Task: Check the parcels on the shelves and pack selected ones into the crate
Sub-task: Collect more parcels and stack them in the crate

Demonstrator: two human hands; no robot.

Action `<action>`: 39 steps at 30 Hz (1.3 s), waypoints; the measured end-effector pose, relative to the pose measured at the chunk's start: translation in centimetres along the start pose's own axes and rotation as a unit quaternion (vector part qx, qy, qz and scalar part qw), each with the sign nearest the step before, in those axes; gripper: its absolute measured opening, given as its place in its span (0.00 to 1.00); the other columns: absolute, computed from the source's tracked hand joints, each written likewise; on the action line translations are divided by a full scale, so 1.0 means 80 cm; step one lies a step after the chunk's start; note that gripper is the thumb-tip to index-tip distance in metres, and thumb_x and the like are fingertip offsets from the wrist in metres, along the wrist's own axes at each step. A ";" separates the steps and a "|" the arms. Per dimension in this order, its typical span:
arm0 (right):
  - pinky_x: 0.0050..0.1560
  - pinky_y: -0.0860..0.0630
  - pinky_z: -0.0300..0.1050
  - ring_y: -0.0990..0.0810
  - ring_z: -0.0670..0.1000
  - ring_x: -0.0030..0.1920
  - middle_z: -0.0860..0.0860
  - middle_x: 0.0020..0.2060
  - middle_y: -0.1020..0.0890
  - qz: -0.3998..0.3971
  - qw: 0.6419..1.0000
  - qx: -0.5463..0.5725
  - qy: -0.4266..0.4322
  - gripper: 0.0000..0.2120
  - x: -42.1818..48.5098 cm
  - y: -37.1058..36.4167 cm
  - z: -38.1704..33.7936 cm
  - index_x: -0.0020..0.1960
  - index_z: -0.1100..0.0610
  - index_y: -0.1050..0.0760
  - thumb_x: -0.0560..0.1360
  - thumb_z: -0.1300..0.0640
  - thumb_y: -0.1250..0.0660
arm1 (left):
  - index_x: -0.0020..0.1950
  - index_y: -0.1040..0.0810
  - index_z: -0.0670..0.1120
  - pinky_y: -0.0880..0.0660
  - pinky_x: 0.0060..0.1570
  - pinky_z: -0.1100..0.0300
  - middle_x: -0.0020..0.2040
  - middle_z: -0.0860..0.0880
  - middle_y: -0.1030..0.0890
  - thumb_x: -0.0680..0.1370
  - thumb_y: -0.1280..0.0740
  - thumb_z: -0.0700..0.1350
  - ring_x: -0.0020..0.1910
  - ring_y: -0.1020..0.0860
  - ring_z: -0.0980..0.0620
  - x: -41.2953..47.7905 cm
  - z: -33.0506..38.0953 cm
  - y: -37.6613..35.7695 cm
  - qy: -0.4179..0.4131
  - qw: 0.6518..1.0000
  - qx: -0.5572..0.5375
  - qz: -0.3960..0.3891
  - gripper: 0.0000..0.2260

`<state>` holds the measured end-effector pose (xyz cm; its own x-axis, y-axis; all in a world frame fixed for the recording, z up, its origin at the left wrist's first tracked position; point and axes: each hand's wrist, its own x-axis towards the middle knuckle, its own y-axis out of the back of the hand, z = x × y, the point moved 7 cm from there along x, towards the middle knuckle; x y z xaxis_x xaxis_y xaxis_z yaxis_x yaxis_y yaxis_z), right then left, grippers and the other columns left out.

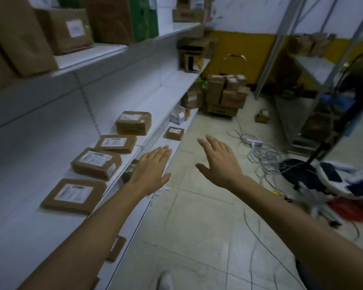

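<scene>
Several brown parcels with white labels lie in a row on the white middle shelf [29,227] at my left: a flat one [73,195] nearest, a thicker one [95,163], a flat one [115,143], and a stacked pair [134,123] farthest. My left hand [150,170] hovers open, palm down, just off the shelf's front edge, right of the thicker parcel. My right hand [220,162] is open over the aisle floor, holding nothing. No crate is in view.
Larger cartons [67,30] fill the upper shelf. A small parcel [174,132] lies on a lower shelf. A trolley stacked with boxes [226,95] stands down the aisle. Loose cables [258,151], a black fan base [298,170] and a second rack [308,65] crowd the right side.
</scene>
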<state>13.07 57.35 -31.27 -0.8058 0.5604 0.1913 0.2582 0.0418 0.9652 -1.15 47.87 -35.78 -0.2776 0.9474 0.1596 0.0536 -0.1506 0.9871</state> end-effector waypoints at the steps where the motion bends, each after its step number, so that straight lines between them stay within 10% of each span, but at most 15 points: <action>1: 0.75 0.49 0.51 0.48 0.55 0.77 0.54 0.77 0.47 -0.009 1.000 0.002 -0.020 0.33 0.018 -0.010 0.019 0.77 0.52 0.49 0.78 0.46 0.38 | 0.78 0.52 0.46 0.48 0.73 0.52 0.79 0.48 0.50 0.80 0.41 0.56 0.77 0.48 0.49 0.029 -0.007 -0.014 -0.005 1.000 -0.009 -0.010 0.33; 16: 0.75 0.48 0.51 0.50 0.55 0.77 0.56 0.78 0.50 -0.103 0.978 0.073 -0.169 0.35 0.249 -0.186 0.268 0.78 0.53 0.51 0.78 0.45 0.39 | 0.78 0.54 0.46 0.47 0.72 0.53 0.79 0.47 0.52 0.79 0.39 0.53 0.77 0.48 0.49 0.398 -0.038 -0.213 -0.086 0.985 -0.043 -0.141 0.34; 39: 0.73 0.46 0.49 0.47 0.55 0.77 0.55 0.78 0.52 -0.202 0.967 0.126 -0.093 0.38 0.742 -0.302 0.566 0.78 0.52 0.56 0.77 0.42 0.39 | 0.77 0.64 0.42 0.56 0.75 0.48 0.77 0.43 0.64 0.80 0.43 0.55 0.77 0.62 0.45 0.850 -0.153 -0.401 0.160 0.954 -0.085 -0.240 0.37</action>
<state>-16.86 127.02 -51.29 -0.7647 0.5943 -0.2492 0.0831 0.4744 0.8764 -33.47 113.67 -56.50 -0.5118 0.7875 -0.3432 -0.3014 0.2096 0.9302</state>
